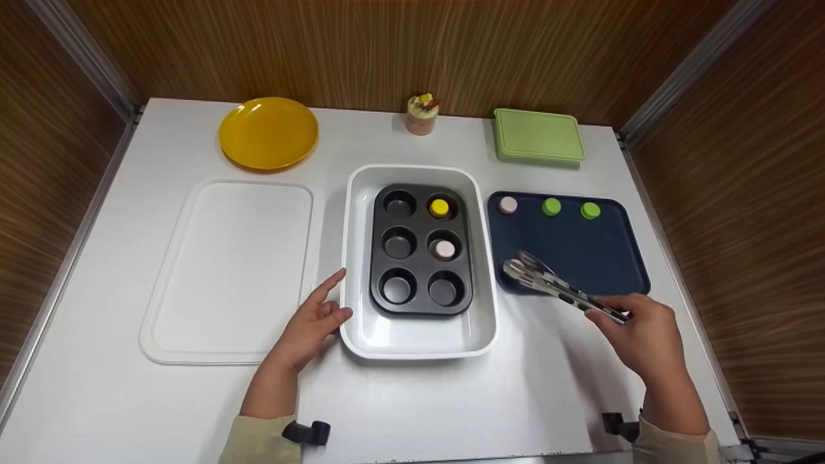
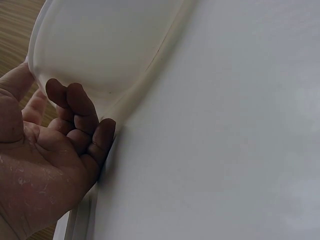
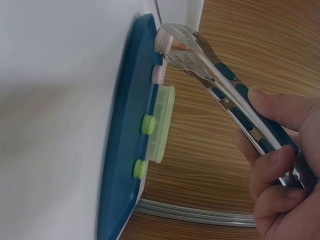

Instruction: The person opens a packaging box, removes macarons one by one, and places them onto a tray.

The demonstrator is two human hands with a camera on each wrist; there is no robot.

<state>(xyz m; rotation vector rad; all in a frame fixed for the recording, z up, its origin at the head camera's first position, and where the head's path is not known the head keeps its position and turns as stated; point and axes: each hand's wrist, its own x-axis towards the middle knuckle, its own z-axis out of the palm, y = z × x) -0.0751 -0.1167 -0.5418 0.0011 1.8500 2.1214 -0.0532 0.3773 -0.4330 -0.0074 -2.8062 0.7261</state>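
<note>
My right hand (image 1: 648, 332) grips metal tongs (image 1: 567, 290) with dark inlays on their arms. Between the tong tips sits a pale pink round cap (image 3: 162, 41), over the left part of the navy tray (image 1: 580, 251). My left hand (image 1: 312, 325) touches the left rim of the white basin (image 1: 419, 338) with index finger and thumb, its other fingers loosely bent in the left wrist view. Inside the basin lies a dark muffin tin (image 1: 422, 303). A yellow cap (image 1: 439, 207) occupies its back right cup, another pale pink cap (image 1: 445, 250) the middle right one.
Along the navy tray's back edge stand a pink cap (image 1: 508, 205) and two green caps (image 1: 551, 206). A green lidded box (image 1: 540, 136), a dessert cup (image 1: 422, 116) and a yellow plate (image 1: 269, 134) line the back. A flat white tray (image 1: 232, 277) lies left of the basin.
</note>
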